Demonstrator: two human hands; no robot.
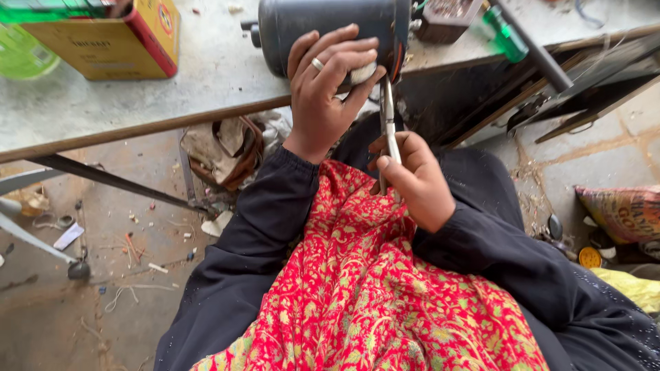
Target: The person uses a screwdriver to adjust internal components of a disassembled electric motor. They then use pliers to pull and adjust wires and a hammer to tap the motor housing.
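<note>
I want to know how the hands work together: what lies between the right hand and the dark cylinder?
In the head view, a slim metal tool runs from the right hand up to the dark cylinder, beside the left hand.

littered concrete floor [103, 302] — worn grey workbench [137, 89] above.

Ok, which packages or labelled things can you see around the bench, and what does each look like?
Cardboard box: bench top, far left; yellow with a red side.
Printed sack: floor, right edge; orange and cream.
Round tin: floor beside the sack; yellow lid.
No screens or signs.
</note>
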